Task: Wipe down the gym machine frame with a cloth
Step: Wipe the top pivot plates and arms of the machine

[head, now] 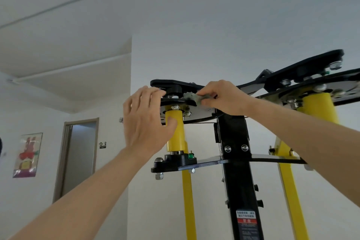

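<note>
Yellow tubes and black steel fill my view. The gym machine frame [240, 185] stands at centre-right, and its centre post [233, 134] carries curved black top plates [303, 73]. My right hand [221, 97] is up at the left end of those plates, fingers curled and pinching a small, pale, crumpled cloth [199, 98]. The cloth is pressed into the gap between the upper bracket and the plate below it, just beside a black hub [174, 90]. My left hand [145, 121] is spread wide with fairly straight fingers. Its fingertips touch the plate's left edge and the thumb rests against the left yellow tube [176, 136]; it holds nothing. A warning label [246, 224] sits low on the post. On the wall at left are a doorway [78, 158] and a colourful poster [27, 155].
</note>
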Demonstrator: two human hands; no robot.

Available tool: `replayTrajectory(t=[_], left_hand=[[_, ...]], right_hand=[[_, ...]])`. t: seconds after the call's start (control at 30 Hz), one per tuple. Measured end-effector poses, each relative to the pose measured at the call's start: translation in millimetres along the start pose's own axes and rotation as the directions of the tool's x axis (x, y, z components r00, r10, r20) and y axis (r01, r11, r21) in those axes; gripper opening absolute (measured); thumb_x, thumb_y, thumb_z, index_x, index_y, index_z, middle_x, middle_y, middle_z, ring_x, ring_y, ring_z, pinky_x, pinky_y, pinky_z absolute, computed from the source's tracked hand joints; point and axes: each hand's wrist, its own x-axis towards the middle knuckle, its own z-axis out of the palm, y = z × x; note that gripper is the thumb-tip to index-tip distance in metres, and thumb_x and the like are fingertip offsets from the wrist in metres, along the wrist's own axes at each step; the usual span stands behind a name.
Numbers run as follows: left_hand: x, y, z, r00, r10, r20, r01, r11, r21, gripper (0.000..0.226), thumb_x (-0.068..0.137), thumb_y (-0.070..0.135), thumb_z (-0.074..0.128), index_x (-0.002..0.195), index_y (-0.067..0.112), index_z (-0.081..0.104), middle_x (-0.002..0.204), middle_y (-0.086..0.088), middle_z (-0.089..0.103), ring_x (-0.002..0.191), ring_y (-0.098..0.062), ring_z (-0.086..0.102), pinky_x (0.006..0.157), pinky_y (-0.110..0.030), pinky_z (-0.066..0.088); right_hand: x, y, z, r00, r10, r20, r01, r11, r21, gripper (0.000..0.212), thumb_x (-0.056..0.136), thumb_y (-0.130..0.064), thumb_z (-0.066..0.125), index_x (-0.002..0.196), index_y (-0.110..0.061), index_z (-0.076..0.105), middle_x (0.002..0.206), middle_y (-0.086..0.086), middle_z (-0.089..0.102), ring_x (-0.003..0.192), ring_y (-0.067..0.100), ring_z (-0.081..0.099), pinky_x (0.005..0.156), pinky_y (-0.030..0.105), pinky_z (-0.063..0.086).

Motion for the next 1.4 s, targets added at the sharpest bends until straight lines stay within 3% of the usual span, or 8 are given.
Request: replayTrajectory(t=[0.07,0.23,0.6,0.83,1.03,1.23,1.3,1.4], left_hand=[[5,11,5,0.992,0.124,0.025,-0.124,0.992,-0.002,0.056,0.074,0.035,0.06,0.127,0.017,0.062,0.129,0.0,0.06,0.124,-0.025,0.052,0.106,-0.042,0.038],[-1,14,21,0.973,0.23,0.035,-0.231,0.973,0.021,0.061,0.07,0.028,0.062,0.13,0.014,0.061,0.123,-0.003,0.061,0.115,-0.026,0.05,0.111,-0.043,0.035],[-1,18,37,0.985,0.161,-0.063,-0.161,0.987,0.006,0.059,0.068,0.028,0.062,0.124,0.011,0.062,0.115,-0.007,0.058,0.11,-0.029,0.049,0.111,-0.047,0.034],[-2,20,36,0.988,0.139,-0.072,-0.139,0.99,-0.007,0.058,0.067,0.025,0.064,0.124,0.01,0.063,0.114,-0.008,0.059,0.108,-0.03,0.049,0.109,-0.047,0.035],[-3,25,34,0.99,0.122,-0.071,-0.123,0.992,-0.01,0.055,0.068,0.025,0.064,0.121,0.009,0.064,0.112,-0.008,0.059,0.109,-0.029,0.047,0.112,-0.047,0.034],[-5,24,34,0.991,0.124,-0.054,-0.125,0.992,-0.003,0.057,0.073,0.028,0.058,0.127,0.011,0.062,0.116,-0.007,0.058,0.113,-0.029,0.051,0.121,-0.042,0.022],[-4,25,33,0.992,0.117,-0.046,-0.117,0.993,-0.003,0.057,0.073,0.027,0.057,0.128,0.012,0.062,0.117,-0.006,0.058,0.114,-0.028,0.051,0.122,-0.04,0.02],[-5,27,32,0.994,0.102,-0.037,-0.103,0.995,-0.01,0.057,0.073,0.026,0.06,0.128,0.012,0.062,0.118,-0.006,0.059,0.116,-0.029,0.052,0.123,-0.038,0.017]], right_hand=[[-4,12,-3,0.997,0.078,0.015,-0.077,0.995,-0.063,0.025,0.096,-0.012,0.065,0.12,-0.014,0.073,0.113,0.007,0.069,0.107,0.02,0.061,0.1,0.035,0.042],[-9,35,-5,0.978,0.205,0.024,-0.2,0.969,-0.143,0.026,0.096,-0.012,0.065,0.121,-0.018,0.072,0.117,0.005,0.067,0.109,0.024,0.061,0.102,0.037,0.043],[-2,38,-6,0.955,0.296,0.001,-0.289,0.934,-0.208,0.032,0.095,-0.002,0.059,0.116,-0.02,0.075,0.106,0.0,0.067,0.1,0.021,0.061,0.086,0.027,0.046],[-10,7,9,0.974,0.196,-0.118,-0.197,0.98,0.002,0.026,0.096,-0.008,0.064,0.118,-0.016,0.074,0.112,0.0,0.065,0.105,0.015,0.059,0.095,0.025,0.044],[-10,-4,29,0.968,0.06,-0.245,-0.031,0.992,0.122,0.024,0.097,-0.008,0.062,0.113,-0.02,0.074,0.106,0.004,0.064,0.097,0.014,0.059,0.086,0.023,0.046],[-16,35,13,0.98,0.148,-0.131,-0.162,0.981,-0.11,0.025,0.098,-0.004,0.055,0.107,-0.017,0.074,0.084,-0.014,0.056,0.088,0.017,0.055,0.076,0.025,0.044],[-19,46,8,0.98,0.176,-0.091,-0.19,0.964,-0.184,0.023,0.098,-0.003,0.053,0.094,-0.016,0.072,0.083,-0.001,0.062,0.086,0.027,0.06,0.079,0.04,0.051],[-25,49,9,0.974,0.172,-0.145,-0.204,0.948,-0.244,0.017,0.099,-0.009,0.056,0.093,-0.011,0.072,0.095,0.01,0.063,0.091,0.028,0.06,0.078,0.038,0.05]])
